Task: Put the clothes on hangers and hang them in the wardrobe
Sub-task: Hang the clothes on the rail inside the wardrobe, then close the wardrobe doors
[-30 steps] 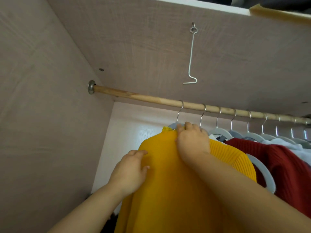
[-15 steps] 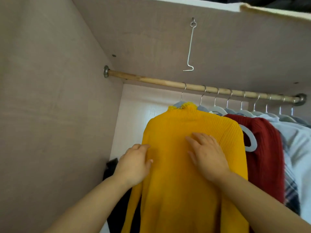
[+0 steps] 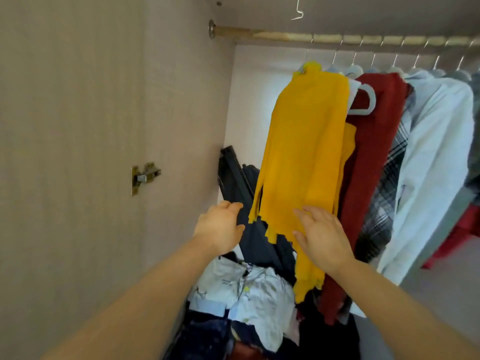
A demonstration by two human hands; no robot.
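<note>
1. At the left end of the wardrobe rod (image 3: 259, 37), a yellow sweater (image 3: 306, 141) hangs on its hanger, first in the row, sleeves and hem dangling free.
2. The person's left grip (image 3: 220, 229) is open, fingers relaxed and holding nothing, just left of the sweater's near sleeve.
3. The right grip (image 3: 322, 235) is open too, fingers straight and spread in front of the sweater's lower hem; whether they touch the knit cannot be told.
4. Right of the yellow sweater hang a bare hanger (image 3: 363, 100), a red sweater (image 3: 374, 152), a plaid shirt (image 3: 389, 178) and a white shirt (image 3: 436, 152).
5. Below lies a pile of clothes (image 3: 249, 289); a dark case (image 3: 239, 183) leans behind it.
6. A hinge (image 3: 144, 175) sits on the left wall.
</note>
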